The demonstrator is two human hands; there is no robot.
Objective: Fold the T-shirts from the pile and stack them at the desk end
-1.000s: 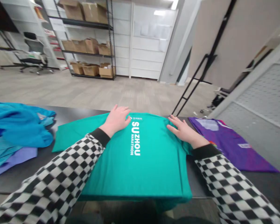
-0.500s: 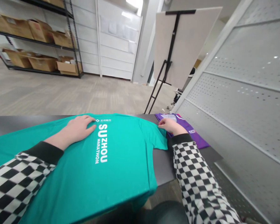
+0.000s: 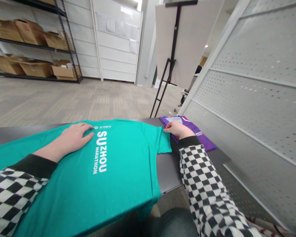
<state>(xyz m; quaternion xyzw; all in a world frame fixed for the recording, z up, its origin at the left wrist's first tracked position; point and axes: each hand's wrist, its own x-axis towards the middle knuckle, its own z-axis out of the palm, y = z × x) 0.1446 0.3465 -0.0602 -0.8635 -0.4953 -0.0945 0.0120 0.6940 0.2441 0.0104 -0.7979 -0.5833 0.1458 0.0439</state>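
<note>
A teal T-shirt (image 3: 128,164) with white "SUZHOU MARATHON" print lies spread over a dark table (image 3: 169,168), its lower hem hanging over the near edge. My left hand (image 3: 75,136) rests flat on the shirt just left of the print, fingers stretched out. At the shirt's right sleeve, my right hand (image 3: 176,129) pinches the upper corner of the sleeve's edge between thumb and fingers. Partly behind that hand lies a folded purple garment (image 3: 202,136) with a white patch and a small label.
To the right a perforated grey panel (image 3: 249,89) stands close to the table. Beyond the table are an easel (image 3: 174,42) with a board, and a black shelf (image 3: 39,46) holding several cardboard boxes. Part of an office chair shows behind the panel.
The camera view has shifted a little, so the scene sits further left. My left hand still lies on the shirt, and my right hand still pinches the sleeve, which looks straighter.
</note>
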